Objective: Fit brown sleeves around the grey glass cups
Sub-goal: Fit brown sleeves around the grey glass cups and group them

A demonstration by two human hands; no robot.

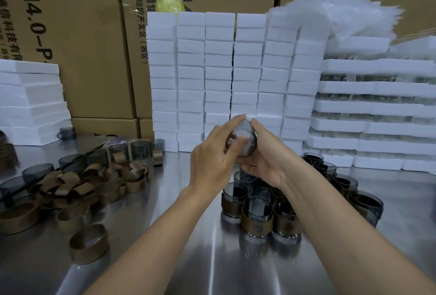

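Both my hands hold one grey glass cup [244, 133] in the air above the steel table [188, 259], its base turned toward me. My left hand [213, 160] grips its left side and my right hand [264, 155] grips its right side and underside. A brown sleeve on this cup is partly hidden by my fingers. Below the hands stands a cluster of grey cups with brown sleeves on them [257, 214]. A heap of loose brown sleeves [77, 188] lies at the left, with one single sleeve [89, 244] nearer me. Bare grey cups [139, 149] stand behind the heap.
Stacks of white foam blocks [219, 77] rise behind my hands, with more foam trays [375, 108] at the right and foam slabs [30, 103] at the left. Cardboard boxes [82, 42] line the back. More sleeved cups [349, 186] stand at the right.
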